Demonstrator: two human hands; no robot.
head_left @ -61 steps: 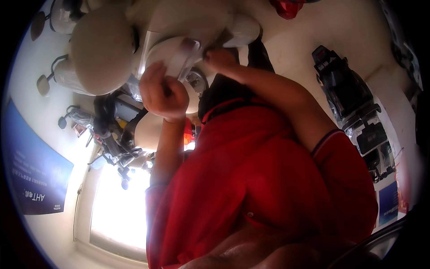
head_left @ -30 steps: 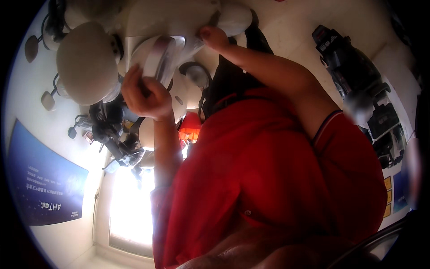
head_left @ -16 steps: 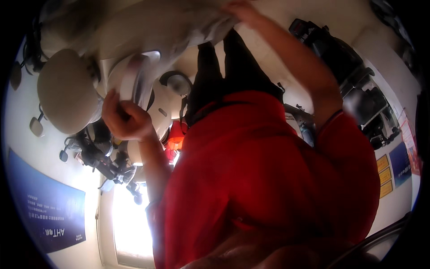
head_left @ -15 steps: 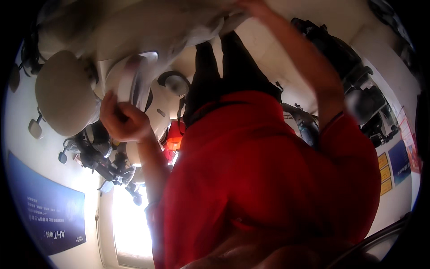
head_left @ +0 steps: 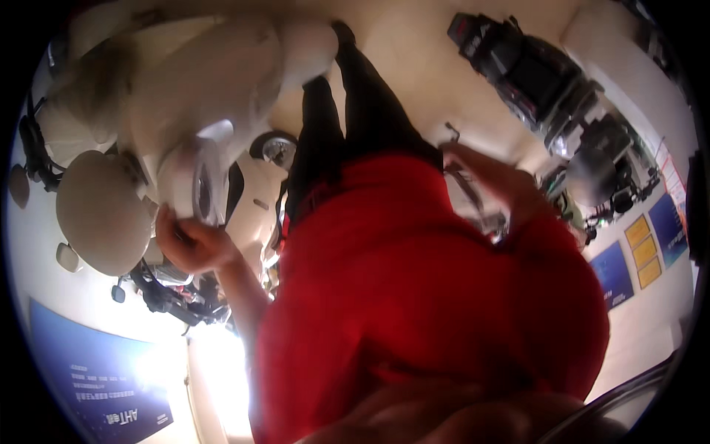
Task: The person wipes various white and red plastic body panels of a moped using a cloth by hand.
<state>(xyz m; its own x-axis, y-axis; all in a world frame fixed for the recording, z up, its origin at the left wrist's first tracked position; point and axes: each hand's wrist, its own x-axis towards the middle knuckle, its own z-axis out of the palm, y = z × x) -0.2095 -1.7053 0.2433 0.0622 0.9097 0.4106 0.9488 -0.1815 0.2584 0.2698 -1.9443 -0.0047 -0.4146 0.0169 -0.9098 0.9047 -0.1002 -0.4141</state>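
A pale cream scooter (head_left: 222, 81) with smooth body panels fills the upper left, partly blurred. My left hand (head_left: 194, 244) is at the lower end of its white panel (head_left: 177, 177), beside a grey oval inset. The fingers are curled in and seem to touch the panel's edge; what they grip, if anything, is hidden. My right hand (head_left: 460, 157) hangs low beside my dark trousers (head_left: 377, 111), apart from the scooter. It is blurred, and its fingers do not show clearly.
A large cream oval part with a mirror (head_left: 103, 214) stands at the left. Dark motorbikes (head_left: 532, 74) line the right side. A wheel (head_left: 277, 150) shows near my legs. Blue posters (head_left: 103, 370) and yellow plaques (head_left: 642, 251) hang on the walls.
My right arm has come down from its reach over the scooter's top to beside my hip. My left hand stays by the panel. The view has shifted, showing more floor and scooter.
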